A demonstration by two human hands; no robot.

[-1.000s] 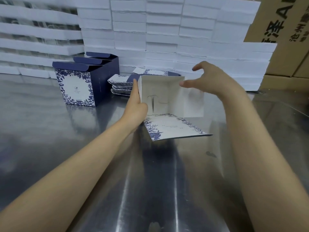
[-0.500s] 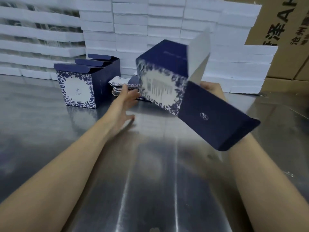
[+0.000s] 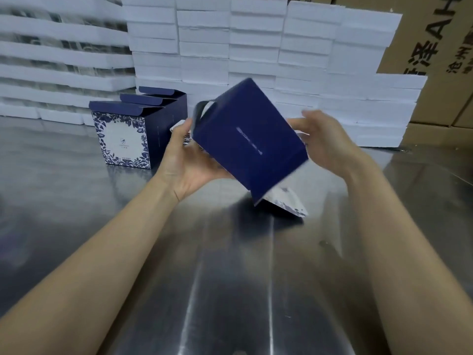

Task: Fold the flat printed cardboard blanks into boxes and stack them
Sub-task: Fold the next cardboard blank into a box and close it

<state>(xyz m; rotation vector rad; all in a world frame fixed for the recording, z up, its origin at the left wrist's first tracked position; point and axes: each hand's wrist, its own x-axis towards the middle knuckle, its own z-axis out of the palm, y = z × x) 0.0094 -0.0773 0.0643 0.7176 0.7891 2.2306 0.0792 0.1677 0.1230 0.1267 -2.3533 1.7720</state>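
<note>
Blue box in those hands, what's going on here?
A person holds a half-folded dark blue printed cardboard box tilted above the steel table, left hand gripping its left side, right hand its right. One floral flap hangs open at the bottom. Folded blue boxes stand in a row at the back left.

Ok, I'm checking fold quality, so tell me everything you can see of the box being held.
The box is navy printed cardboard, part-folded, motion-blurred, tilted over the metal table. A plain navy panel with a small pale mark faces the camera; a blue-floral white flap hangs open at its lower end. The left hand grips its left side from below; the right hand is at its right edge.
</note>
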